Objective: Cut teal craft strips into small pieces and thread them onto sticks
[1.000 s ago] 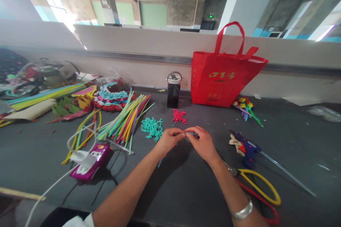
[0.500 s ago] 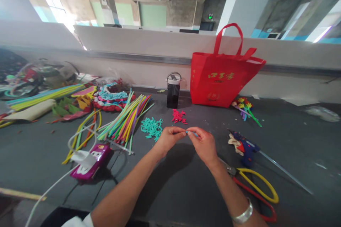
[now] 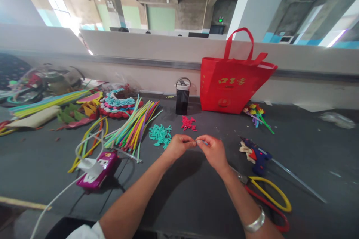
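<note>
Out front of the black bottle (image 3: 182,101), some blue bit (image 3: 206,143) is pinched by the right hand (image 3: 215,151), left hand (image 3: 178,147) pinched narrow, contents unclear.

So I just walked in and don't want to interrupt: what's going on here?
A person is doing handwork over a dark table. The right hand pinches a small blue piece, mostly hidden. The left hand is right beside it, though whether it grips anything is unclear. Beyond the hands lie a teal pile and a smaller red pile of short pieces. Multicoloured chenille stems lie to the left; a glue gun and scissors lie to the right, in neither hand.
</note>
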Tool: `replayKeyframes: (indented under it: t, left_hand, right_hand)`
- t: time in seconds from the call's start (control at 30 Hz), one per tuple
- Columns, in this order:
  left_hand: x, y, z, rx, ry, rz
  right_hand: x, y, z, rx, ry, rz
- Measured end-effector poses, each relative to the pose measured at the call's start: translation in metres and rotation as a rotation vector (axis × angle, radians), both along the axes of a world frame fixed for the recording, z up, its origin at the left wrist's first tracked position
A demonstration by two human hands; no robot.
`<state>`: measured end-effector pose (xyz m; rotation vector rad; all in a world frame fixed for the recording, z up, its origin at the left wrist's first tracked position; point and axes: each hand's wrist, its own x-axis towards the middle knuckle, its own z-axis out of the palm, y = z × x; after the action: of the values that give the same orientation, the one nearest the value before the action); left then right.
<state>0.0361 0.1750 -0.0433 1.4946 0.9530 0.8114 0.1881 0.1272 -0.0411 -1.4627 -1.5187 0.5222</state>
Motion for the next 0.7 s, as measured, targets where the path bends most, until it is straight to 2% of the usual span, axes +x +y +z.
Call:
replayKeyframes:
  t: [0.13,0.33,0.47,0.7]
  left_hand:
    - [0.002,-0.002,-0.003,0.057,0.023,0.027]
    - [-0.001,-0.001,-0.005,-0.19,-0.142,-0.104]
    - [-0.003,0.0,-0.004,-0.271,-0.168,-0.076]
    - [-0.003,-0.003,0.007,-0.322,-0.137,-0.059]
  right_hand:
    - [-0.002,-0.002,0.002,0.029,-0.092,-0.039]
    - [0.005,0.001,0.004,0.004,-0.048,-0.053]
    - [0.007,0.002,0.004,-0.006,-0.049,-0.059]
    - [0.004,0.001,0.005,-0.016,0.01,-0.031]
